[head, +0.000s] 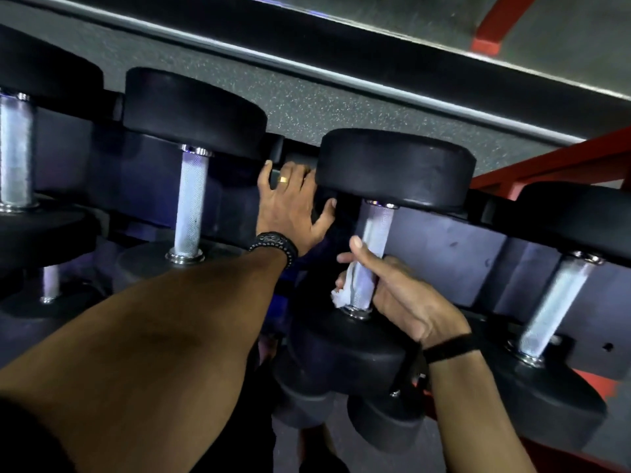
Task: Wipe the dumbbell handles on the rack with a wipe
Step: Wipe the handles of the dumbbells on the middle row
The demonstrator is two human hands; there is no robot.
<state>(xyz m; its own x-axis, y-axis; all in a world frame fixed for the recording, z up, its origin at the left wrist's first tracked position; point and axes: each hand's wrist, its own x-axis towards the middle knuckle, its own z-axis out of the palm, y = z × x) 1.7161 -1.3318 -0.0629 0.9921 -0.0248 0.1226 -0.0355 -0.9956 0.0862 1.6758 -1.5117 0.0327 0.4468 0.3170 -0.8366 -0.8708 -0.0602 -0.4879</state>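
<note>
Black dumbbells with knurled silver handles lie in a row on a dark rack (444, 247). My right hand (392, 288) curls round the lower part of the middle handle (375, 230), pressing a crumpled white wipe (343, 295) against it; the wipe pokes out on the handle's left side. My left hand (290, 206), with a gold ring and a black beaded bracelet, rests with spread fingers on the rack between two dumbbell heads, its fingertips tucked under the far rail. Other handles stand to the left (189, 206) and right (553, 302).
A further handle (15, 148) shows at the far left. Smaller dumbbells (386, 425) sit on a lower tier below my hands. A red rack frame (546, 165) runs at the right. Speckled grey floor (307, 97) lies behind the rack.
</note>
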